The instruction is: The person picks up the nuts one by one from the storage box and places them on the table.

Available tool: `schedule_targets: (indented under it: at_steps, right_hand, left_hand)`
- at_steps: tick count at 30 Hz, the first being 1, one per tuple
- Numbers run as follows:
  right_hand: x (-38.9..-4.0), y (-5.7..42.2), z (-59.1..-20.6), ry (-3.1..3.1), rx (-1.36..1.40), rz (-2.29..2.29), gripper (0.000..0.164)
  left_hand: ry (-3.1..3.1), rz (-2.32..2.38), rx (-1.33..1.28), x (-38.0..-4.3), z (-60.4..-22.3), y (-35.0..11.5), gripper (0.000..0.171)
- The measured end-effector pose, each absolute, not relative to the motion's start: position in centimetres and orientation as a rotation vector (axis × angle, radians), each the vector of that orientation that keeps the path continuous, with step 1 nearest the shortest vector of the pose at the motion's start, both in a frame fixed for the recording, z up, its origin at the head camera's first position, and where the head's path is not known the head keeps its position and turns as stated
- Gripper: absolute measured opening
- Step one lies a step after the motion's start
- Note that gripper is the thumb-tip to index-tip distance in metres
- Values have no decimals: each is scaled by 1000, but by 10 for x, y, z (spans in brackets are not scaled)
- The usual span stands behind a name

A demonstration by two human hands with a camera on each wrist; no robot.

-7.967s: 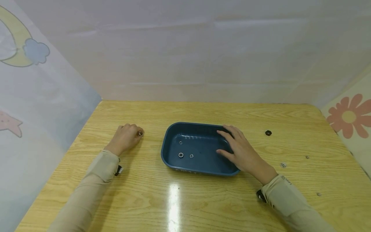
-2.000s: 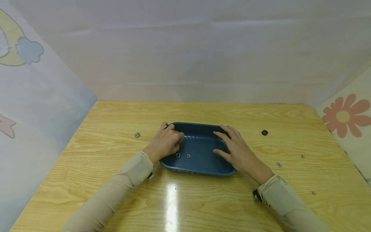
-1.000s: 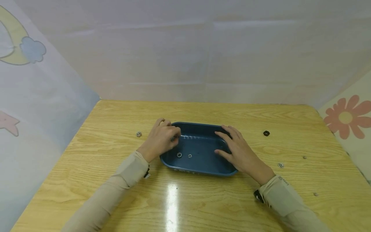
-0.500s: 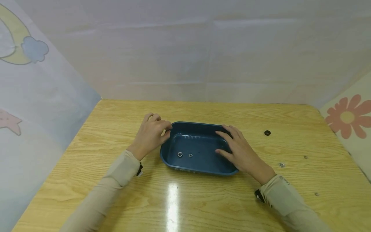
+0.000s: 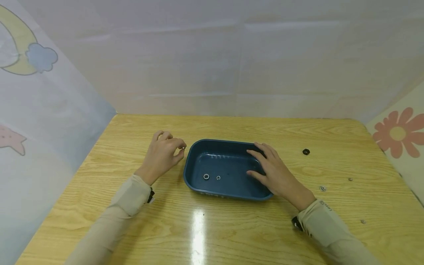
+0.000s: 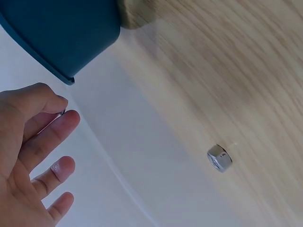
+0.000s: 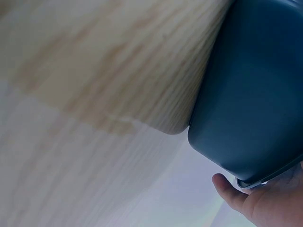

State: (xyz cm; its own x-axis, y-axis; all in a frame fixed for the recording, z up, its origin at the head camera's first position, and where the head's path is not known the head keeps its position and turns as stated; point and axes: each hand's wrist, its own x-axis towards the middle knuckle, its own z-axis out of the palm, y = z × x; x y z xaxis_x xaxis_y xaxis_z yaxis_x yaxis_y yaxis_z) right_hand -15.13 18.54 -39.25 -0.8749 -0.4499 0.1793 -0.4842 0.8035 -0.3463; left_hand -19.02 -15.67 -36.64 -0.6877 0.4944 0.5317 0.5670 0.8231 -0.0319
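Observation:
My left hand (image 5: 161,156) is just left of the blue tray (image 5: 238,186), above the table, pinching a tiny metal nut (image 5: 183,148) between thumb and fingertips. In the left wrist view only a sliver of that nut (image 6: 62,112) shows; the other fingers are spread apart. A larger silver nut (image 6: 219,158) lies on the wood and is hidden behind the left hand in the head view. My right hand (image 5: 276,175) rests over the tray's right rim with its fingers extended. Inside the tray lie a ringed nut (image 5: 206,176) and a smaller nut (image 5: 218,177).
On the wooden table (image 5: 159,228), right of the tray, are a black nut (image 5: 306,151), a silver flanged nut (image 5: 322,188) and two tiny nuts, one farther back (image 5: 350,179) and one nearer (image 5: 363,221). A pale wall sheet (image 5: 212,73) stands behind the table.
My left hand put the larger nut down on the left, reached into the tray and took out the tiny nut, then moved left with it. The right hand has stayed put.

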Motion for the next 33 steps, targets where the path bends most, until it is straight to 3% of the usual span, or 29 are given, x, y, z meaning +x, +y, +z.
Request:
schedule_targets:
  at_steps: [16,33]
  right_hand:
    - [-151,185,-394,-2887,750,603,65]
    - [-152,185,-395,-2878,759,602,66]
  left_hand:
    - [-2475,-246,-799,-185,-372,-183,8]
    - [-2556,-170,-637,-175,-376,-219,10]
